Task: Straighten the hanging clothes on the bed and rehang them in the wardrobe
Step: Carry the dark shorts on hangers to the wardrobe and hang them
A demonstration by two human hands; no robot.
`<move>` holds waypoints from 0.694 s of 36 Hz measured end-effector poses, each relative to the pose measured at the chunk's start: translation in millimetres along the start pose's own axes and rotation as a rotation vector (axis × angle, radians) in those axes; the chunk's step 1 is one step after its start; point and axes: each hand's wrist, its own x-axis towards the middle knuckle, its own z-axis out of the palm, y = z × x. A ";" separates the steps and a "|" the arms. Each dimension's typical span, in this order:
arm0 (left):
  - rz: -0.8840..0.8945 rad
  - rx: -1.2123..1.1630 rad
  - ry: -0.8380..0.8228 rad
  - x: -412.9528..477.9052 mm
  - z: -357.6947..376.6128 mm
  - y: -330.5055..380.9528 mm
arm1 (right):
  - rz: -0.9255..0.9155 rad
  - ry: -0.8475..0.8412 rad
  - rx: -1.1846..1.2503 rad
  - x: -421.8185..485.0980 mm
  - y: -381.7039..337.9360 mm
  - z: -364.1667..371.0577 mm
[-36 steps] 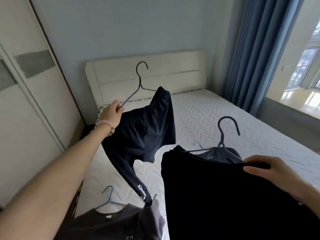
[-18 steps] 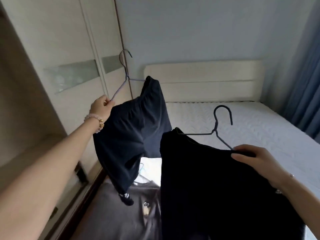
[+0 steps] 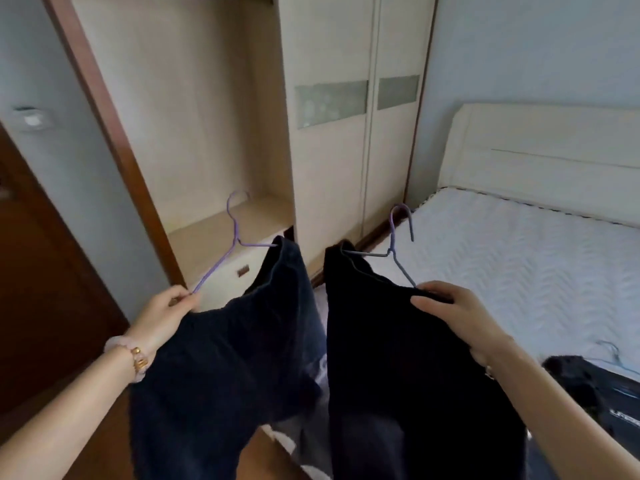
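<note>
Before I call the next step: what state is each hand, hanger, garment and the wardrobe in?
left hand, pinching the purple hanger's arm.
purple hanger, held up, hook free.
navy garment, askew, one hanger arm bare.
right hand, gripping the black garment's shoulder.
black garment, on the grey hanger, held up.
wardrobe, open.
third garment, lying on the bed.
</note>
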 end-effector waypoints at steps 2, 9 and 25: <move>-0.054 -0.045 0.032 -17.5 -20.3 -15.4 | -0.029 -0.081 -0.020 8.7 -8.9 21.3; -0.119 -0.038 0.132 -43.5 -87.0 -55.1 | -0.106 -0.368 -0.111 42.0 -51.3 114.6; -0.058 -0.190 0.127 94.1 -246.3 -97.9 | -0.281 -0.323 0.015 182.2 -171.7 322.7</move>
